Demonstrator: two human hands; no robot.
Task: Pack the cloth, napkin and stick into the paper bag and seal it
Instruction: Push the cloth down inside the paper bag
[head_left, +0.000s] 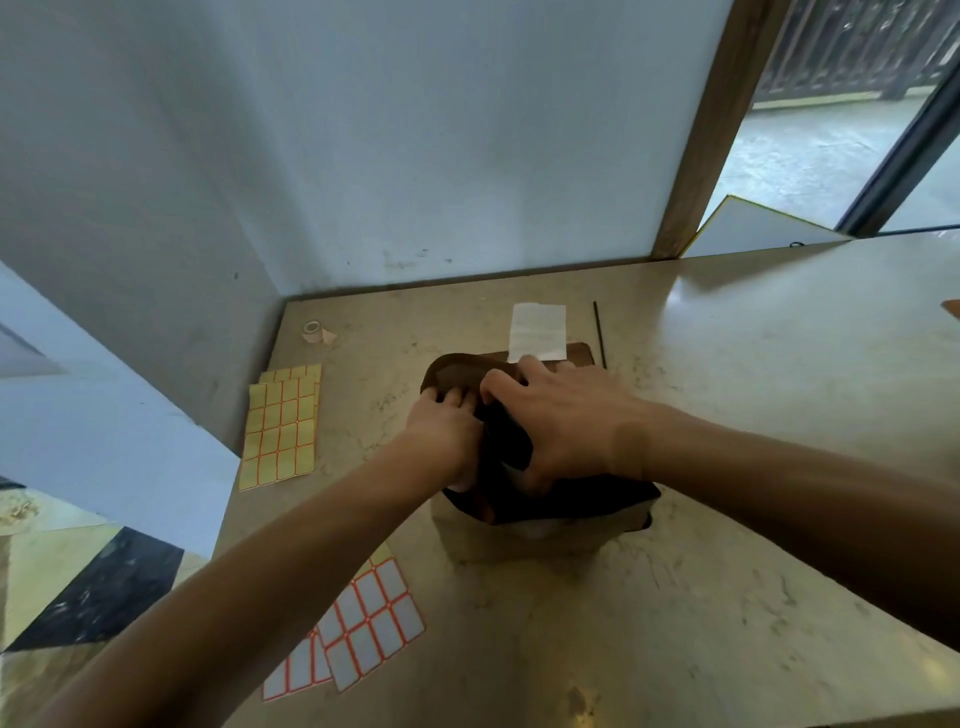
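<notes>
A brown paper bag (457, 371) lies flat on the marble table (727, 415), its mouth toward me. A dark brown cloth (561, 501) is bunched at the mouth, partly inside. My left hand (441, 431) holds the bag's opening with fingers tucked in. My right hand (561, 415) presses on top of the cloth and grips it. A white napkin (537, 332) lies on the bag's far end. Just right of the napkin lies a thin black stick (599, 332), untouched on the table.
A small tape roll (313, 331) sits at the back left. A yellow label sheet (283, 426) lies left of the bag, and white label sheets (363, 629) with red borders lie near me. Walls close the back and left; a white board (753, 228) leans at the right.
</notes>
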